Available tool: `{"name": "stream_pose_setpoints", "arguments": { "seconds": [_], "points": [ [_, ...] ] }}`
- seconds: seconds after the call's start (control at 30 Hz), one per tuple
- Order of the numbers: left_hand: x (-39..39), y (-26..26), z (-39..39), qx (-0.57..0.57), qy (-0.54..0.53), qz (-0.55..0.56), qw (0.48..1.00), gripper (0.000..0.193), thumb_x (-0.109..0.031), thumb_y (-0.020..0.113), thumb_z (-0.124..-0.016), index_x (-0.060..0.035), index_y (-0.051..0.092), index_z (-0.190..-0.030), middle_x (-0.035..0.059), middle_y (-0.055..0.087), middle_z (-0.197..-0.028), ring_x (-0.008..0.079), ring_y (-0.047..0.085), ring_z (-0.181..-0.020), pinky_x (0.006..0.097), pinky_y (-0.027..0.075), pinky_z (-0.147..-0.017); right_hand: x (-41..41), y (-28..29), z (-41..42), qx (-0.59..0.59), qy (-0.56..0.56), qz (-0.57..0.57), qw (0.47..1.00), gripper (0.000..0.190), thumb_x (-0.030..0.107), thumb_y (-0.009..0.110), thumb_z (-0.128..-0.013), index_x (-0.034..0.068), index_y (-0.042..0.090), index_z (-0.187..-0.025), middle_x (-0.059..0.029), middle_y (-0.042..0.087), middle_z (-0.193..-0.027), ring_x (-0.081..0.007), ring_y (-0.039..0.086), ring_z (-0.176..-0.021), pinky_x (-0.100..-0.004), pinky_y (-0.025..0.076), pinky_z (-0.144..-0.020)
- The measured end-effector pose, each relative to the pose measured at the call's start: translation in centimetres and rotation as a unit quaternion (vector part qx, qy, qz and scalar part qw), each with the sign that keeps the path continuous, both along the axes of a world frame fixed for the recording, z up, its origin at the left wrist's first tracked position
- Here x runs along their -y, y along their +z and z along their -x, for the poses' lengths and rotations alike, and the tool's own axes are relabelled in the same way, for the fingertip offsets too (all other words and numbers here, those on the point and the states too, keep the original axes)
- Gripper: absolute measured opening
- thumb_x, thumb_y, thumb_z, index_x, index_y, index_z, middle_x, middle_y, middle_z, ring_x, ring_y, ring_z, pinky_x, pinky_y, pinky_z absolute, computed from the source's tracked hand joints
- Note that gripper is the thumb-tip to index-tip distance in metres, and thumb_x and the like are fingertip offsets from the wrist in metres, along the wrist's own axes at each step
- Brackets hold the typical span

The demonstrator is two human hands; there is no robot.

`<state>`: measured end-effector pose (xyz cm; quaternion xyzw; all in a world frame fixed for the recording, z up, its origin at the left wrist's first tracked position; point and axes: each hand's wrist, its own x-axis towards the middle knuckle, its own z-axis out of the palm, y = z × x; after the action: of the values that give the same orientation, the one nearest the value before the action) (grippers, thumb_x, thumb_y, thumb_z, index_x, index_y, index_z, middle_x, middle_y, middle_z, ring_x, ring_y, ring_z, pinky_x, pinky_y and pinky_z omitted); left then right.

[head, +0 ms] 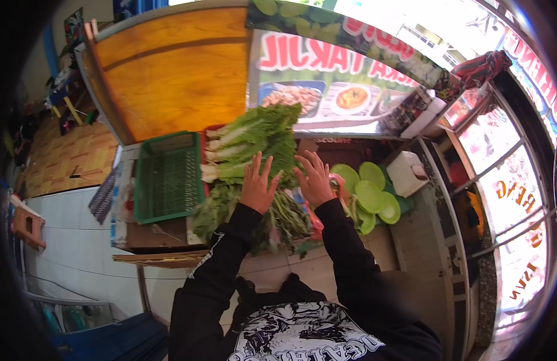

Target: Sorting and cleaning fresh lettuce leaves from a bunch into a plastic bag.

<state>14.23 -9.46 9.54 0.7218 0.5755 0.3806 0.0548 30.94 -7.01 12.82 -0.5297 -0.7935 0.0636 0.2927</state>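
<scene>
A stack of leafy green vegetables (pixel 249 135) with thick white stalks lies in front of me, stalks to the left and leaves to the right. Part of a red container (pixel 211 128) shows behind the stalks. Closer to me is a heap of darker, thin-stemmed leafy greens (pixel 217 214). My left hand (pixel 259 186) is over the front of the stacked leaves, fingers spread. Beyond the leaves' right edge, my right hand (pixel 315 180) has its fingers apart near a pinkish-red plastic bag (pixel 318 225). Neither hand holds anything; contact with the leaves cannot be told.
A green plastic basket (pixel 145 180) sits left of the greens on a low table. Several lime-green plates (pixel 369 196) and a white box-shaped dispenser (pixel 404 173) are to the right. Behind stand an orange-brown wooden panel (pixel 183 76) and a printed banner (pixel 314 76).
</scene>
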Motion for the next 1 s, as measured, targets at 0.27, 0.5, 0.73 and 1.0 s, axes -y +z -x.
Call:
{"name": "stream_pose_setpoints", "arguments": {
  "seconds": [0.27, 0.5, 0.73, 1.0],
  "points": [
    [-1.7, -2.1, -14.7, 0.116, -0.133, 0.033, 0.984, 0.046, -0.026, 0.044, -0.085, -0.0035, 0.034, -0.124, 0.0187, 0.026, -0.131, 0.0330, 0.025, -0.121, 0.0418, 0.023, -0.099, -1.8, -4.7, -17.1, -0.033, -0.065, -0.005, 0.997, 0.022, 0.021, 0.051, -0.080, 0.006, 0.056, -0.096, -0.0118, 0.054, -0.099, -0.0284, 0.049, -0.097, -0.0362, 0.036, -0.081],
    [-3.6, -15.1, -27.2, 0.122, -0.128, 0.101, 0.979, 0.042, -0.016, 0.049, -0.080, 0.0001, 0.038, -0.118, 0.0210, 0.034, -0.123, 0.0366, 0.035, -0.113, 0.0403, 0.031, -0.093, -4.7, -14.3, -30.4, -0.126, -0.007, 0.119, 0.985, 0.020, 0.013, 0.054, -0.078, 0.000, 0.056, -0.093, -0.0141, 0.059, -0.085, -0.0257, 0.058, -0.079, -0.0314, 0.045, -0.066],
    [0.1, -26.3, -32.8, 0.012, -0.133, 0.315, 0.940, 0.060, -0.017, 0.058, -0.070, -0.0021, 0.032, -0.122, 0.0199, 0.031, -0.126, 0.0349, 0.029, -0.117, 0.0431, 0.025, -0.098, -5.8, -29.1, -35.9, -0.212, -0.028, 0.405, 0.889, 0.020, 0.010, 0.057, -0.076, 0.001, 0.057, -0.094, -0.0096, 0.061, -0.081, -0.0180, 0.060, -0.073, -0.0290, 0.047, -0.064],
    [0.7, -31.1, -35.2, -0.074, -0.137, 0.412, 0.898, 0.080, -0.025, 0.069, -0.063, -0.0057, 0.026, -0.127, 0.0121, 0.039, -0.119, 0.0268, 0.035, -0.113, 0.0431, 0.027, -0.092, -5.7, -41.2, -33.3, -0.224, -0.112, 0.416, 0.874, 0.028, 0.013, 0.054, -0.075, 0.003, 0.055, -0.101, -0.0131, 0.061, -0.090, -0.0225, 0.059, -0.086, -0.0308, 0.045, -0.076]
  ]
}}
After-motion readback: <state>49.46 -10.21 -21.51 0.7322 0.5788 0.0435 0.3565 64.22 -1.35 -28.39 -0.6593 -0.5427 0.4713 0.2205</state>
